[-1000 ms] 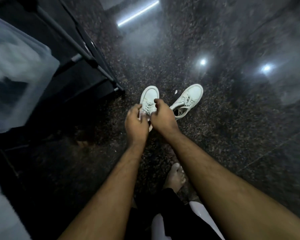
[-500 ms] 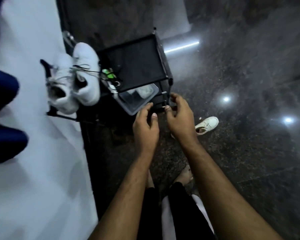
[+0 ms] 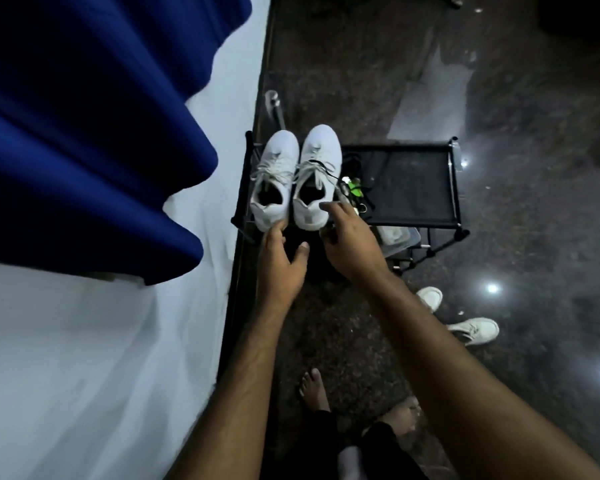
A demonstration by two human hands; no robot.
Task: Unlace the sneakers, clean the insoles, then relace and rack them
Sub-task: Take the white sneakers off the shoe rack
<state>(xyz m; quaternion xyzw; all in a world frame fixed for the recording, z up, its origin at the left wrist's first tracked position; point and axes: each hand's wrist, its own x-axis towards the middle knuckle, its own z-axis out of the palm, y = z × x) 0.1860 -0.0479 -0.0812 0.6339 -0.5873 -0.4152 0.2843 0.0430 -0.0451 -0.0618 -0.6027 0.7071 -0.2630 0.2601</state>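
Item: laced white sneakers (image 3: 295,178), side by side on the rack (image 3: 413,183). Left hand (image 3: 281,261) and right hand (image 3: 347,240) spread, holding nothing; you grip each heel firmly before lifting.

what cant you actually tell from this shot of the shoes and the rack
- Insoles of the two white sneakers on the rack: head view, the openings are dark shadow.
- Right hand contact: its fingertips reach the nearer sneaker's heel, but grip or mere touch is unclear.
- Small green item on the rack top: too small and dim to identify.
- Second pair on the floor: one sneaker is mostly hidden by the right forearm.
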